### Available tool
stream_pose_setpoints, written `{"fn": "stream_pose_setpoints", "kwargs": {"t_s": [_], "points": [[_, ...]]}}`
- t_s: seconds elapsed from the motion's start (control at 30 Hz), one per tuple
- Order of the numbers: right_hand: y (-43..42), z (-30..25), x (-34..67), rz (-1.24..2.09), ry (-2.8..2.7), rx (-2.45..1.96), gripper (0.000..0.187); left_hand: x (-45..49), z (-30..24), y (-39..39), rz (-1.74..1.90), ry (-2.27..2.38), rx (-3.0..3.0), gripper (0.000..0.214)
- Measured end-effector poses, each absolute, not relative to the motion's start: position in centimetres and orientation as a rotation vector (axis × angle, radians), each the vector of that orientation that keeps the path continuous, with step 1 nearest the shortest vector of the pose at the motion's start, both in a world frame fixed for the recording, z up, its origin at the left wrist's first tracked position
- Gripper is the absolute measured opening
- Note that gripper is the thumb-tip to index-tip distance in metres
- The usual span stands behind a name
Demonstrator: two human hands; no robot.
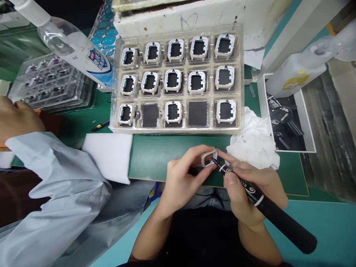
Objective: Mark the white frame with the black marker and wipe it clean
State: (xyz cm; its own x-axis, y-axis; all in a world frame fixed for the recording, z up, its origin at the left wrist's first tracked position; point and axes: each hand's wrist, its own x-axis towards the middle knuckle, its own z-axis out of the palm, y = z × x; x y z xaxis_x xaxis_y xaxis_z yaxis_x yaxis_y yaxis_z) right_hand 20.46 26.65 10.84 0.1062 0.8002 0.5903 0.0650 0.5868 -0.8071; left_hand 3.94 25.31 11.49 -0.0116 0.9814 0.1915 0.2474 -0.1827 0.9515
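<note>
Frame [203, 159] sat pinched in my left hand [180, 178], seemingly for steadiness; my right hand [264, 183] gripped a marker [278, 215] angled toward it.

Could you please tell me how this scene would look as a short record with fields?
Left hand: holds a pale frame by its sides
Right hand: grips a black marker
Marker tip: at the frame's opening; contact unclear
Tray: clear plastic, three rows of five compartments
Tray contents: thirteen similar frames; dark pads exposed second and fourth from left, nearest row
To the right: crumpled white cloth, white-walled box, bottle with yellow label
To the left: white pad, co-worker's sleeve
</note>
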Motion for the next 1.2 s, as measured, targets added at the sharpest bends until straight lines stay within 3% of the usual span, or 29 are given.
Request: {"fn": "stream_pose_setpoints", "kwargs": {"t_s": [0.57,1.0,1.2], "points": [[26.8,11.3,20.4,0.707,-1.345,-0.755,0.025,4.4,12.3,25.7,1.28,1.271,1.205,0.048],[26.2,10.5,20.9,0.849,-1.259,-0.801,0.005,3.5,11.3,25.7,1.23,1.214,1.414,0.061],[26.2,10.5,21.0,0.798,-1.311,-0.767,0.016,3.4,10.8,25.6,1.199,1.205,1.444,0.066]]}}
